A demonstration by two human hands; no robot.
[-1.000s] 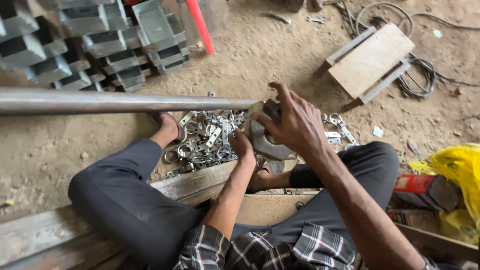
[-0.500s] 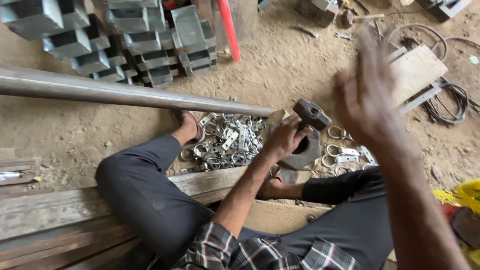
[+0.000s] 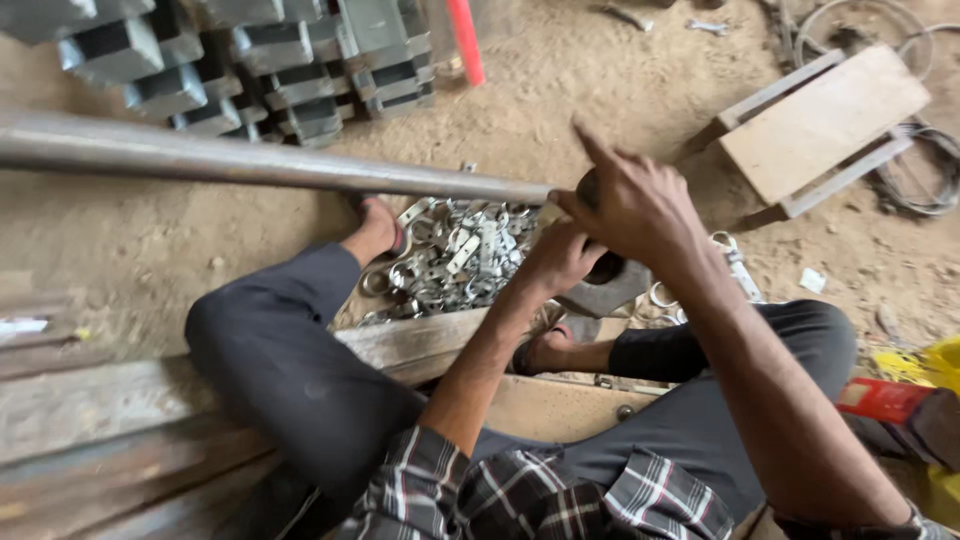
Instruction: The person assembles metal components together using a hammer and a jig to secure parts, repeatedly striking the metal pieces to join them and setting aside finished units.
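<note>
1. Pipe (image 3: 250, 165): long steel tube, lying level above dirt floor, near end at hands. Judged heavy, stiff, smooth; best gripped near end.
2. Right hand (image 3: 630, 205): at pipe end, forefinger raised; grip cannot be told.
3. Left hand (image 3: 560, 258): just under right, curled on a dark part, largely hidden.
4. Clamps (image 3: 455, 260): loose metal heap beneath pipe end.
5. Stool (image 3: 820, 125): wooden, well apart.

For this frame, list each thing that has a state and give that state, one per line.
Right hand: over the pipe's end, index finger raised; grip unclear.
Left hand: beneath the right hand, at the dark metal block; grip hidden.
Steel pipe: lying level above the sandy ground.
Metal brackets: loose heap between the feet.
Dark metal block: on the ground, partly hidden.
Wooden stool: standing on the ground.
</note>
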